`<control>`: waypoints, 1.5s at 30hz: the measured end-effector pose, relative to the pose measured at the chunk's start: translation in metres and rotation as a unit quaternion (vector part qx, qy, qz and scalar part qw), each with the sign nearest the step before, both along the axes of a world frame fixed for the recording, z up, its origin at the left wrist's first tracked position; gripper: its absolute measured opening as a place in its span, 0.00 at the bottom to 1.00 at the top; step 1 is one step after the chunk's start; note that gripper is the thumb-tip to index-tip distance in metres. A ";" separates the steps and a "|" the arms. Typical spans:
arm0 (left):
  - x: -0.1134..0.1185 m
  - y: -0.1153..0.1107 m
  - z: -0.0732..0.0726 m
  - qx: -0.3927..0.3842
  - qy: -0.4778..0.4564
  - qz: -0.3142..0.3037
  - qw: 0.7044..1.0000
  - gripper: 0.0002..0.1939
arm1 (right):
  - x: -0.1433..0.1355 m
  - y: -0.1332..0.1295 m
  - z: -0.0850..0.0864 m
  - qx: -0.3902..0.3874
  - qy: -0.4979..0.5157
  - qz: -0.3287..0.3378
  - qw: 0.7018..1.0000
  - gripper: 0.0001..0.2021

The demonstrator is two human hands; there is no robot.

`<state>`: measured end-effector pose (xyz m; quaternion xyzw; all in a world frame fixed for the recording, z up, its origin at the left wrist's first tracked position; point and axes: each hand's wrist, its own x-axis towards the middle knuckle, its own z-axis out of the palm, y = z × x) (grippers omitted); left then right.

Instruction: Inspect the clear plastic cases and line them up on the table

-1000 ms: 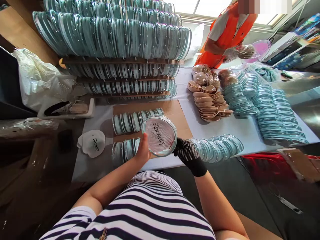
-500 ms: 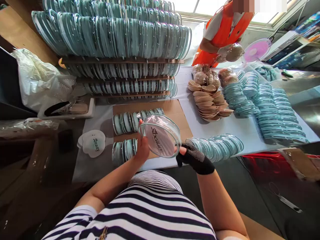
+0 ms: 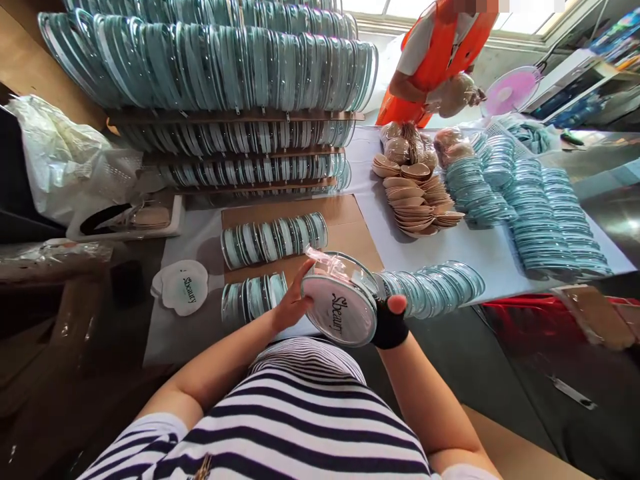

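In front of my striped shirt I hold a round clear plastic pouch (image 3: 340,313) with a teal rim and a white insert lettered "Sbeaury". My bare left hand (image 3: 293,303) grips its left edge. On the other side, my right hand (image 3: 393,323), in a black glove with bare fingertips, is closed on the rim with the thumb sticking up; its other fingers are hidden behind the pouch. Similar pouches stand on edge in a back row (image 3: 275,239) and a front row (image 3: 253,297) on the cardboard sheet (image 3: 350,230). Just past my right hand leans another row of pouches (image 3: 440,288).
Racked pouches (image 3: 225,67) rise at the back left. Stacks of tan cup-shaped pieces (image 3: 405,200) and teal-rimmed pouches (image 3: 537,220) cover the table's right. A white flower-shaped card (image 3: 185,287) lies left. Across the table, a person in an orange vest (image 3: 435,53) handles a wrapped bundle.
The pouch has moved down and slightly right and turned, so its lettered face tilts toward me and its clear side shows on top. My right hand has rotated, thumb now up.
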<state>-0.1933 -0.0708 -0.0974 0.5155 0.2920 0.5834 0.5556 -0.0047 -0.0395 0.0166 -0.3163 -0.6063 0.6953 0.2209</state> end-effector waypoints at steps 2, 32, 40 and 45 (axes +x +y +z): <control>-0.017 0.010 0.015 0.061 0.054 -0.042 0.996 0.49 | 0.008 0.010 0.007 0.109 -0.034 0.108 0.988 0.51; -0.005 -0.014 -0.084 -0.214 0.266 -0.080 0.936 0.28 | 0.115 0.021 -0.149 0.264 -0.636 -0.183 0.701 0.28; -0.045 -0.039 -0.076 -0.071 0.495 0.189 0.845 0.21 | 0.028 0.020 -0.166 0.351 -0.478 -0.110 0.798 0.36; -0.068 -0.041 -0.091 -0.161 0.577 0.198 0.776 0.26 | -0.080 -0.001 -0.194 0.173 -0.312 0.000 0.934 0.41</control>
